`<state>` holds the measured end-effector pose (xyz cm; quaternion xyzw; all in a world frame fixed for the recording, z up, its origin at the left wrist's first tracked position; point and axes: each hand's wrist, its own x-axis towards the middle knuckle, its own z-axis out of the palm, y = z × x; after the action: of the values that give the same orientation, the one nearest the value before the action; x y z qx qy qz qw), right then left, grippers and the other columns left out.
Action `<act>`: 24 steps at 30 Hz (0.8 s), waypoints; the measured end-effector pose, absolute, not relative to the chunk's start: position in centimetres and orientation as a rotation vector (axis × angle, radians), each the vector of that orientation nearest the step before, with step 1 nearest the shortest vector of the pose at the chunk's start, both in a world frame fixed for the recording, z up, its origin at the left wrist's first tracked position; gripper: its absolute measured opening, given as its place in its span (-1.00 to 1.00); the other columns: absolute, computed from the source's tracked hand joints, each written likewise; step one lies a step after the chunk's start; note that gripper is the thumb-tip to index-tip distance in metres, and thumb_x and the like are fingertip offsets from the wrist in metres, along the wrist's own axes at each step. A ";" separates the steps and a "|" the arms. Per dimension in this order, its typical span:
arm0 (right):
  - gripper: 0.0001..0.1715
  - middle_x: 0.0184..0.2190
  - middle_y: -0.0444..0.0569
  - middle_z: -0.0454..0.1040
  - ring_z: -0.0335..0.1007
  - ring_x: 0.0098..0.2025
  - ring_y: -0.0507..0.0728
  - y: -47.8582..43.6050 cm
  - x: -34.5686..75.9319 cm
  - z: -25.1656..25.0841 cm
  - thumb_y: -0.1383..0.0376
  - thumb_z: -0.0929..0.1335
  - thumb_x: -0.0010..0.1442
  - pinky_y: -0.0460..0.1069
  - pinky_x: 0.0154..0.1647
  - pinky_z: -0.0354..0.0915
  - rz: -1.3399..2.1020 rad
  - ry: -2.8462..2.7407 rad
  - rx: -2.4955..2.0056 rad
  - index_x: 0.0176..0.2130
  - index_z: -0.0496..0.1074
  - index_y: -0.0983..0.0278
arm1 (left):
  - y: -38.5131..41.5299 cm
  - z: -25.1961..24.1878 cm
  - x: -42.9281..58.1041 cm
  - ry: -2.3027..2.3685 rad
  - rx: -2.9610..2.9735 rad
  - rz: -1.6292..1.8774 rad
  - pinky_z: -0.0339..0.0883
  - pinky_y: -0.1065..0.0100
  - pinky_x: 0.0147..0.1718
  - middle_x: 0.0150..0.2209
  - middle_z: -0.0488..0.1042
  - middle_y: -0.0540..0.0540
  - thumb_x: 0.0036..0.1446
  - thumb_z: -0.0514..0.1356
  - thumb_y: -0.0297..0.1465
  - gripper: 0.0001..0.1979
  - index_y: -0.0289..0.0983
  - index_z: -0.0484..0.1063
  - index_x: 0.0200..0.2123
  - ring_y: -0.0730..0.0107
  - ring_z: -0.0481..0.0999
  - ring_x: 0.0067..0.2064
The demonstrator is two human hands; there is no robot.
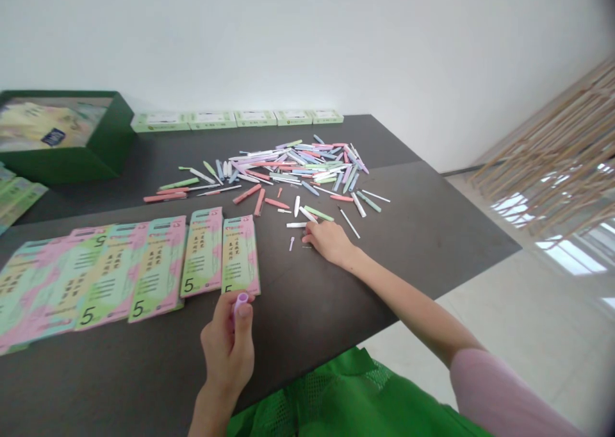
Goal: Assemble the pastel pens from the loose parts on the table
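My left hand (228,347) is wrapped round a purple pen barrel (241,301), its open end up, above the table's front edge. Further forward, my right hand (328,239) reaches down to the tabletop with its fingertips pressed together. Whatever sits between those fingertips is too small to make out. Close by lie a white pen part (296,225), a green pen barrel (319,213) and a small purple piece (291,243). Beyond it spreads a pile of pen parts (298,161) in white, red, blue, green and purple.
Pink-and-green printed packets (158,264) overlap in a row at the left, several marked 5. A dark green box (103,148) with packets inside stands at the back left. Light green boxes (211,120) line the wall. The dark table (432,213) narrows to a corner at right.
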<state>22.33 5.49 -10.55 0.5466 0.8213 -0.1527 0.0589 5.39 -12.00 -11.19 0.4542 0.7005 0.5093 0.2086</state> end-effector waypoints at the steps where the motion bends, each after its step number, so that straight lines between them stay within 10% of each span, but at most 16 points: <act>1: -0.61 0.00 0.06 0.42 0.42 -0.03 0.15 5.5 22.3 -10.7 0.16 0.32 0.31 0.15 -0.02 0.40 -0.495 2.497 1.661 0.04 0.37 0.32 | -11.9 -11.2 5.5 1.943 1.273 1.419 0.00 0.42 -0.60 -0.69 0.15 0.15 0.22 0.06 -0.12 -0.69 -0.21 0.40 -0.35 0.49 0.14 -0.66; 9: -0.69 -0.32 -0.07 0.47 0.44 -0.31 0.04 4.6 20.6 -8.4 0.16 0.29 0.33 0.00 -0.24 0.40 -1.199 2.719 1.715 -0.08 0.41 0.35 | -11.0 -11.6 5.1 1.809 1.340 1.490 -0.06 0.43 -0.68 -0.74 0.14 0.16 0.11 0.19 -0.13 -0.73 -0.22 0.41 -0.42 0.50 0.09 -0.71; 15: -0.41 -0.72 -0.36 0.09 0.04 -0.75 -0.09 -1.7 17.9 -4.2 -0.15 0.10 0.31 -0.16 -0.69 0.05 -2.225 2.689 1.456 -0.14 0.31 0.27 | -10.3 -9.2 6.2 1.611 1.225 1.804 -0.02 0.45 -0.65 -0.65 0.16 0.17 0.14 0.20 -0.10 -0.71 -0.20 0.36 -0.37 0.56 0.08 -0.66; 19: -0.52 -0.80 -0.42 0.06 -0.10 -0.79 -0.13 -4.6 16.9 -3.3 -0.09 0.40 0.09 -0.19 -0.76 -0.05 -3.429 1.876 0.910 -0.33 0.27 0.24 | -10.1 -6.7 6.7 1.592 1.225 1.887 0.03 0.44 -0.62 -0.63 0.29 0.16 0.06 0.33 -0.20 -0.75 -0.22 0.46 -0.27 0.56 0.16 -0.64; 24: -0.59 -0.81 -0.39 0.16 -0.05 -0.82 -0.13 -5.6 16.5 -3.3 0.01 0.46 0.07 -0.20 -0.81 -0.10 -3.591 1.769 0.830 -0.34 0.34 0.26 | -10.3 -4.4 6.9 1.885 1.319 1.852 0.11 0.42 -0.55 -0.64 0.34 0.15 0.09 0.30 -0.18 -0.79 -0.21 0.53 -0.34 0.55 0.23 -0.60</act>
<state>16.47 -5.62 -3.34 0.1806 0.3851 -0.7819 -0.4556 6.92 -10.27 -4.39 0.4445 0.6353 0.6245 0.0941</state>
